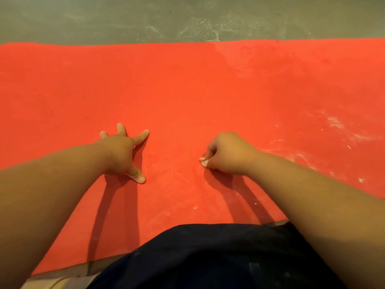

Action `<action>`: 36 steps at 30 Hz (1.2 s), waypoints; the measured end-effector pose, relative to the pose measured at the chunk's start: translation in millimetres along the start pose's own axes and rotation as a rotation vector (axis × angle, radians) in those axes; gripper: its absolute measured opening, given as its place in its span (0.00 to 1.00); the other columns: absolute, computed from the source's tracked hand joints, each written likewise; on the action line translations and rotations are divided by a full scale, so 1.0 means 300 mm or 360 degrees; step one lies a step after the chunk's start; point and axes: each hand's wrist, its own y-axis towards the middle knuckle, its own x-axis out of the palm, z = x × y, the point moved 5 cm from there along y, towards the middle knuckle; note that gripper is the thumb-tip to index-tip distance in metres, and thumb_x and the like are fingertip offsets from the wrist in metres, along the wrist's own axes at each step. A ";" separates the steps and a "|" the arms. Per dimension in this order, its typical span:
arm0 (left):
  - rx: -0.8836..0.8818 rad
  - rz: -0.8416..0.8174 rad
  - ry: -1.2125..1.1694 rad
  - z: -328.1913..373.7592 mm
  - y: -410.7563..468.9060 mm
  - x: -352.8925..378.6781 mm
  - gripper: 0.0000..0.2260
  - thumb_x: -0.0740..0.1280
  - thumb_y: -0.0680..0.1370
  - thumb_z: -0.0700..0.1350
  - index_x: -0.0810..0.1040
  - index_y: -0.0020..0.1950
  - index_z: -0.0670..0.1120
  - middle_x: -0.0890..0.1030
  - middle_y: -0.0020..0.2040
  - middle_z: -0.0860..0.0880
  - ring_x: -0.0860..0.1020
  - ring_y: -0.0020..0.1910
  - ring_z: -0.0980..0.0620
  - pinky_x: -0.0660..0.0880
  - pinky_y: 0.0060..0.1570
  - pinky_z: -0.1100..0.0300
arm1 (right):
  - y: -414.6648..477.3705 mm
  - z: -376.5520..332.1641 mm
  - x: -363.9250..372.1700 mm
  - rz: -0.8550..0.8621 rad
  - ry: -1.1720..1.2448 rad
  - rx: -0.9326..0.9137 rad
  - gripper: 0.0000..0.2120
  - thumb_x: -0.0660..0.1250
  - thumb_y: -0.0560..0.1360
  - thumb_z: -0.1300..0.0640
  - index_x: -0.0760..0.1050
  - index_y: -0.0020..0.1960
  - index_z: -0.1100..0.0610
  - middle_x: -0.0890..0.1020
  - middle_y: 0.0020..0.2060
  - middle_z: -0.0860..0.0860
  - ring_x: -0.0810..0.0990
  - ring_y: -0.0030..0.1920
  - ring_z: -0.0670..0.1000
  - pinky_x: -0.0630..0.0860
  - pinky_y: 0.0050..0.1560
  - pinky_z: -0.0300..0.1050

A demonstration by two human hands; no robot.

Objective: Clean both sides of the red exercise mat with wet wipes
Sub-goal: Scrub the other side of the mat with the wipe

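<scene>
Dark clothing (208, 257) overlaps the near edge of the red exercise mat (187, 90), which is laid flat on the floor (145, 17). The left hand (125, 155) is spread and pressed on the mat. The right hand (227, 153) is curled round a wet wipe (203, 162), which is held on the mat. Wiping of the upper side is judged underway. Next, the white smears (337, 130) toward the right end are to be swept.

Matt red foam-like mat (187, 90) with whitish smears lies on rough grey concrete floor (125, 17).

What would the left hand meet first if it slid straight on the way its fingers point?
Only bare mat, it seems. The left hand points its fingers away from the person, and that way looks free up to the far edge, where the floor begins.
</scene>
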 end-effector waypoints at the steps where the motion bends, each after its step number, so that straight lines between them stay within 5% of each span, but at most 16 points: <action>1: 0.0005 0.0006 0.0004 0.001 0.001 0.000 0.58 0.77 0.61 0.64 0.36 0.75 0.64 0.37 0.77 0.37 0.48 0.71 0.23 0.55 0.70 0.39 | 0.009 0.048 -0.023 0.0076 0.0083 0.0128 0.11 0.70 0.73 0.50 0.84 0.46 0.58 0.85 0.45 0.57 0.82 0.46 0.53 0.72 0.39 0.41; 3: 0.0010 0.0008 0.0008 0.001 0.005 0.000 0.58 0.77 0.62 0.64 0.36 0.76 0.63 0.37 0.76 0.36 0.48 0.71 0.23 0.54 0.71 0.40 | 0.025 0.163 -0.083 0.0365 0.0137 0.0415 0.12 0.70 0.74 0.50 0.84 0.48 0.58 0.84 0.46 0.59 0.81 0.47 0.56 0.66 0.38 0.40; 6: 0.0005 0.0008 -0.0007 -0.001 0.011 0.001 0.59 0.77 0.61 0.64 0.36 0.75 0.64 0.37 0.76 0.36 0.47 0.71 0.22 0.55 0.70 0.39 | 0.037 0.191 -0.106 0.0583 -0.0040 0.0614 0.11 0.66 0.76 0.55 0.82 0.50 0.61 0.82 0.50 0.62 0.80 0.53 0.61 0.72 0.46 0.45; 13: 0.0007 0.0003 -0.0015 -0.006 0.014 -0.002 0.60 0.78 0.59 0.64 0.36 0.75 0.64 0.37 0.76 0.36 0.47 0.71 0.21 0.55 0.71 0.38 | -0.009 -0.195 0.077 -0.0031 0.0087 -0.0323 0.09 0.68 0.75 0.52 0.83 0.48 0.55 0.85 0.46 0.54 0.81 0.49 0.54 0.74 0.44 0.42; 16: -0.0001 -0.0001 -0.0011 -0.004 0.011 -0.003 0.59 0.78 0.60 0.63 0.36 0.75 0.64 0.36 0.77 0.37 0.47 0.71 0.22 0.57 0.69 0.39 | 0.066 -0.055 0.013 0.0204 0.0121 -0.0032 0.10 0.69 0.74 0.50 0.83 0.48 0.56 0.84 0.46 0.56 0.80 0.45 0.53 0.64 0.37 0.40; 20: 0.0005 0.0014 0.0009 0.000 0.009 -0.006 0.59 0.78 0.61 0.63 0.36 0.75 0.64 0.36 0.77 0.37 0.47 0.71 0.23 0.55 0.70 0.39 | 0.096 0.096 -0.076 0.0608 0.0108 0.0362 0.11 0.67 0.76 0.53 0.83 0.47 0.60 0.83 0.46 0.61 0.80 0.49 0.60 0.67 0.41 0.45; 26: 0.0016 0.0021 0.0021 -0.002 0.006 -0.010 0.59 0.78 0.60 0.63 0.37 0.75 0.64 0.37 0.77 0.37 0.47 0.71 0.23 0.56 0.70 0.38 | 0.010 -0.238 0.109 0.0115 0.0123 -0.0410 0.08 0.66 0.75 0.53 0.83 0.48 0.55 0.84 0.47 0.53 0.80 0.51 0.55 0.74 0.48 0.42; 33: 0.0064 0.0056 0.0002 -0.058 -0.046 0.034 0.56 0.75 0.63 0.65 0.39 0.78 0.58 0.39 0.79 0.46 0.46 0.76 0.33 0.57 0.72 0.43 | 0.126 -0.016 -0.039 0.0619 0.0012 0.0167 0.10 0.67 0.76 0.54 0.83 0.48 0.59 0.83 0.47 0.61 0.80 0.49 0.61 0.67 0.40 0.44; 36: -0.0157 0.0023 -0.0068 -0.109 -0.078 0.059 0.60 0.76 0.62 0.66 0.35 0.77 0.56 0.38 0.78 0.40 0.46 0.75 0.30 0.56 0.72 0.41 | 0.104 -0.158 0.026 0.0448 -0.0007 -0.0066 0.10 0.65 0.76 0.54 0.83 0.49 0.58 0.83 0.48 0.60 0.80 0.51 0.60 0.72 0.45 0.46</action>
